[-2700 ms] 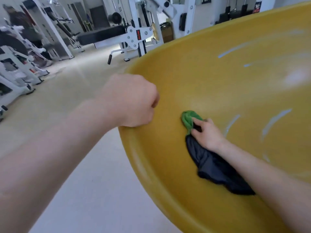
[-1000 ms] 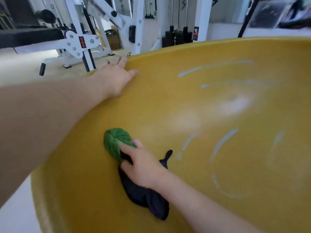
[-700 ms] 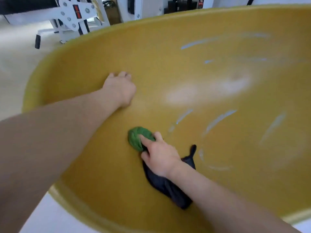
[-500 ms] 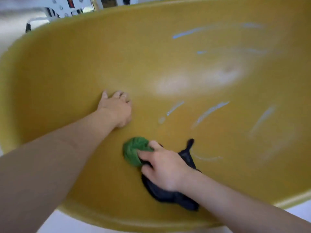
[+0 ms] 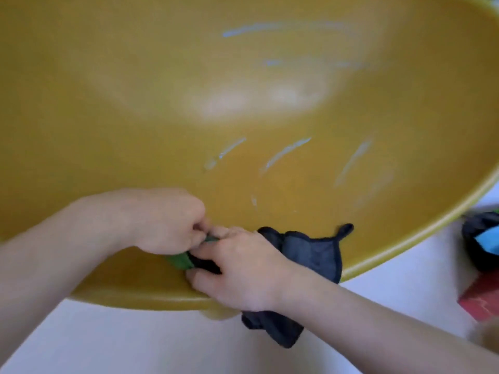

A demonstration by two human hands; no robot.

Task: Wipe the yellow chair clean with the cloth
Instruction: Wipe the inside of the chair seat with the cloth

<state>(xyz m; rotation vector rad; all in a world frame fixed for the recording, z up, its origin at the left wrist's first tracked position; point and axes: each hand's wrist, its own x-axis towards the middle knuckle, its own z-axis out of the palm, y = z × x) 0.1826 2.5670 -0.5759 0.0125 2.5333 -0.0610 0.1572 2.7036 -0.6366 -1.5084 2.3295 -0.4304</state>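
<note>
Yellow chair (image 5: 135, 117), judged part-wiped: cloth (image 5: 310, 252) is gripped by right hand (image 5: 243, 271) and pinched by left hand (image 5: 167, 222), held together; pale streaks (image 5: 286, 152) beyond both hands are left uncleaned.

Indoors, room type unclear: yellow chair (image 5: 243, 76) fills the view, pale smooth floor (image 5: 121, 346) at six o'clock. Dark bundle (image 5: 480, 241) and red object (image 5: 480, 300) on it at four o'clock.
</note>
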